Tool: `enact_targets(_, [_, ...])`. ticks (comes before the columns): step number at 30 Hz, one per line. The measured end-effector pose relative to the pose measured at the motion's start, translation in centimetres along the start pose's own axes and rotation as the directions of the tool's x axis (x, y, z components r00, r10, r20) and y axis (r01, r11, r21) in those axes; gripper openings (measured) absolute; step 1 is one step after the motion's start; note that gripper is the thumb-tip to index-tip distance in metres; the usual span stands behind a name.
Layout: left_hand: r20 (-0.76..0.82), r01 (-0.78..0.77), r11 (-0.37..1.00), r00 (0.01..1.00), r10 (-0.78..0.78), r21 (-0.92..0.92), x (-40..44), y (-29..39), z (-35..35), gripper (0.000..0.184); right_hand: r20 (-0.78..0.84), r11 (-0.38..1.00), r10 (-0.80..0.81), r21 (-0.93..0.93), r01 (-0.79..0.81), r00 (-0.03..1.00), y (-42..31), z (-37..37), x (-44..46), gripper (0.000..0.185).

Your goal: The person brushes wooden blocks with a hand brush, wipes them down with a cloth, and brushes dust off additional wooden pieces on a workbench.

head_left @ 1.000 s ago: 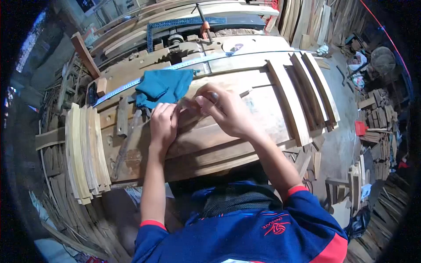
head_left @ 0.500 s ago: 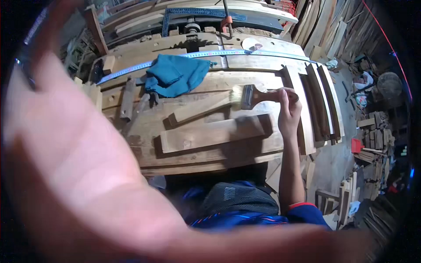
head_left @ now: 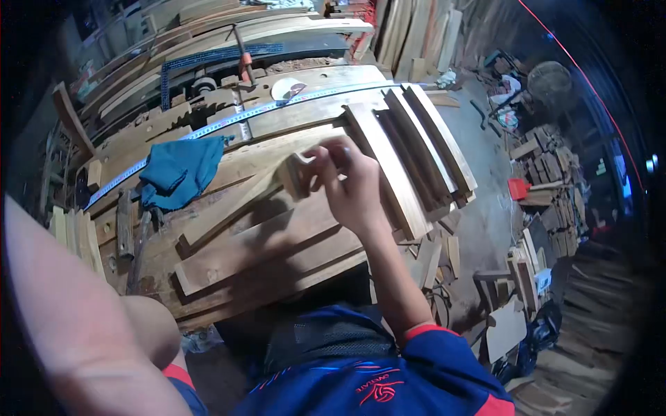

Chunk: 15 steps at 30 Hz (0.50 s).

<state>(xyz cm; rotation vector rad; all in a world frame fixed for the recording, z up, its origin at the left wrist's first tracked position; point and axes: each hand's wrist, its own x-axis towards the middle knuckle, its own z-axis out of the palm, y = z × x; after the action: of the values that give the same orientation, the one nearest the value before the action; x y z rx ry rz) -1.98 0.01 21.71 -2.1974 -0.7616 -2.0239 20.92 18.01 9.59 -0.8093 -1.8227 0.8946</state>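
My right hand [head_left: 352,184] is raised over the workbench, its fingers curled around a paintbrush [head_left: 293,179] that is blurred and partly hidden by the fingers. Beneath and left of it lie two wooden pieces on the bench: a narrow strip [head_left: 225,208] and a wider block [head_left: 239,253] nearer my body. Close to the camera, my left forearm [head_left: 76,305] fills the lower left, and the hand itself is outside the picture. A teal cloth [head_left: 182,173] rests beyond the strip's left end.
A tape measure [head_left: 208,128] stretches across the workbench [head_left: 149,274]. Several long wooden pieces [head_left: 395,173] lie at its right end. A round white lid-like thing [head_left: 286,89], a clamp [head_left: 245,62] and a black square [head_left: 165,87] are at the back. Wood scraps [head_left: 548,166] cover the floor at right.
The view has swung right, so the bench appears farther left. My right hand has turned, bringing the brush closer to the fingers' near side. My left hand has left the picture.
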Motion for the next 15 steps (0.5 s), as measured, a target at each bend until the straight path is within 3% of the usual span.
enact_targets(3, [0.009,0.000,1.000,1.000,0.000,-0.018,0.1,-0.1,-0.1,0.089,-0.040,0.997,-0.077,0.013,0.077,0.996,-0.8,1.7,0.3,0.014])
enact_targets(6, [0.022,0.018,1.000,1.000,-0.017,-0.025,0.4,0.5,0.1,0.089,0.035,0.983,-0.004,0.183,-0.002,0.999,-1.7,3.4,0.5,0.015])
enact_targets(7, [0.026,0.022,0.999,0.999,-0.021,-0.029,0.4,0.5,0.2,0.088,0.045,0.984,-0.126,0.135,0.119,0.991,-0.9,4.0,0.7,0.015])
enact_targets(10, [0.039,0.023,1.000,0.999,-0.022,-0.021,0.5,0.7,-0.5,0.088,0.033,0.915,-0.209,-0.346,0.207,0.977,-0.9,3.2,0.6,0.013])
enact_targets(11, [0.034,0.025,0.999,0.999,-0.024,-0.020,0.5,1.0,-0.5,0.087,0.000,0.921,-0.066,-0.385,0.061,0.998,-1.1,2.9,1.0,0.016])
enact_targets(12, [0.036,0.035,0.999,0.999,-0.034,-0.023,0.4,1.0,-0.5,0.087,-0.058,0.871,-0.193,-0.470,0.144,0.979,-0.6,2.8,1.5,0.016])
enact_targets(15, [0.041,0.033,0.999,0.999,-0.032,-0.025,0.5,1.0,-0.5,0.086,-0.080,0.893,-0.182,-0.430,0.131,0.980,-0.7,2.8,1.9,0.014])
